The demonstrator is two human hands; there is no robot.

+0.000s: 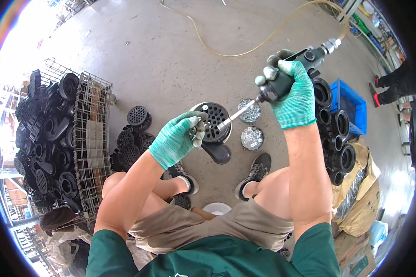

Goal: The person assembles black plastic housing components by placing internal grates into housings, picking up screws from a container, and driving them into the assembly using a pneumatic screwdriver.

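In a green-and-grey glove, my right hand point(293, 87) grips a dark air screwdriver point(279, 87). Its long silver bit points down and left, its tip over a round black perforated grate point(211, 122). This grate tops a black plastic fitting with a rounded spout point(218, 153) toward me. My left hand point(178, 138), gloved alike, has its fingers closed at the grate's left edge; whatever they pinch is too small to make out. Just right of the fitting are a round tin of metal screws point(249, 111) and a second tin of pale nut-like pieces point(252, 138).
A wire basket point(93, 138) heaped with black fittings stands at left, loose round grates point(137, 116) beside it. Black pipe fittings point(341, 122) and a blue crate point(356, 104) are at right. The yellowish air hose point(245, 53) curves across the floor. Another person's legs point(395, 85) show far right.
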